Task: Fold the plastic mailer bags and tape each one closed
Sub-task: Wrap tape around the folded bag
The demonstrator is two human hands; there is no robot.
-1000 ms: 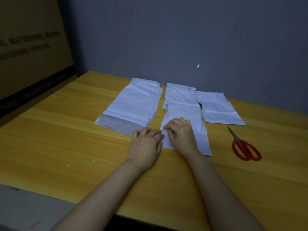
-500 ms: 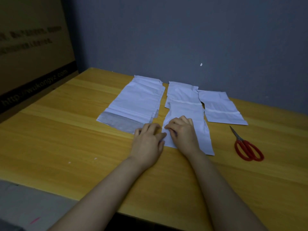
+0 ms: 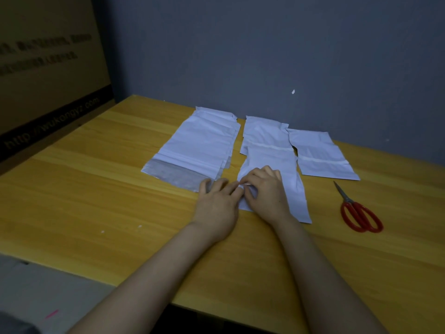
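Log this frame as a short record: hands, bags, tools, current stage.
left grip: fingers fairly straight, touching the middle bag's left edge
right grip: fingers curled, pinching that edge
middle bag: flat on the table
stack: bags left of it, grey flap showing
right bag: flat, untouched
scissors: red, closed, at right
stage: both hands working the middle bag's near-left edge; no tape roll in view

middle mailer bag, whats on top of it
The right hand lies on the near left corner of the middle bag, fingers curled at its edge; the left hand touches it there. The corner under them is covered, so any fold or tape is hidden.
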